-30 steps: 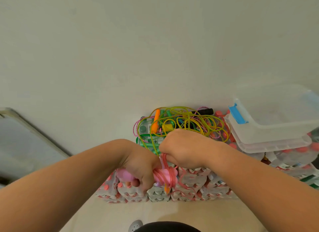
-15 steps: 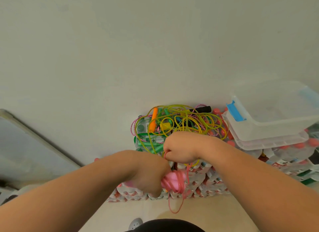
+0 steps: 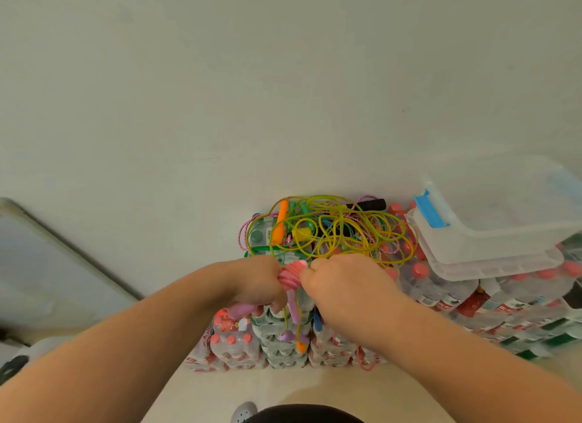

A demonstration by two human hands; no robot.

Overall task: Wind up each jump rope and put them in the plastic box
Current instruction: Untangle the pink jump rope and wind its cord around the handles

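pink jump rope (image 3: 291,276), partly coiled, held left of the plastic box (image 3: 491,233)
left grip (image 3: 261,284) clutches its pink handle, right grip (image 3: 343,287) pinches the coil; a tangle of other ropes (image 3: 330,233) lies on bottle packs (image 3: 233,350) just left of the box.

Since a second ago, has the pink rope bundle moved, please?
Yes. The pink rope bundle has risen, from in front of the bottle packs up to the near edge of the tangled rope pile.

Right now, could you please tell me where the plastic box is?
The plastic box sits at the right of the head view, on the stacked bottle packs, just right of the tangled jump ropes.
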